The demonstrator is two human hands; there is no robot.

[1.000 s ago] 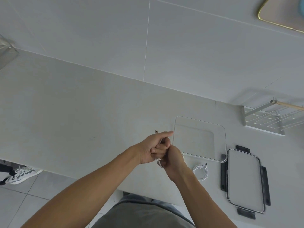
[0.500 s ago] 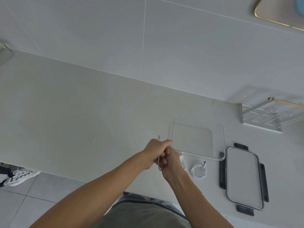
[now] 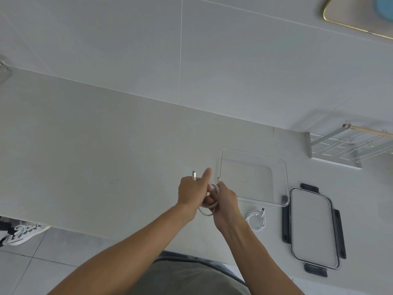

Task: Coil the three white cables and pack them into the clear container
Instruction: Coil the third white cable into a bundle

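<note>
A white cable (image 3: 205,212) is looped between both my hands above the counter. My left hand (image 3: 192,191) grips it with its metal plug sticking up past the knuckles and the forefinger stretched out. My right hand (image 3: 225,199) holds the loops from the right side, the other plug near its fingertips. The clear container (image 3: 254,177) stands empty just right of my hands. A second white cable (image 3: 257,220) lies coiled on the counter in front of the container. A third cable is not visible.
The container's lid (image 3: 314,227), clear with dark clips, lies flat to the right. A metal rack (image 3: 340,147) stands at the back right against the tiled wall. The counter's front edge runs just below my hands, and a shoe (image 3: 23,233) rests on the floor at left.
My hands have drawn slightly apart, showing the cable loops between them. My left forefinger has straightened out, and the plug now stands up above the left hand.
</note>
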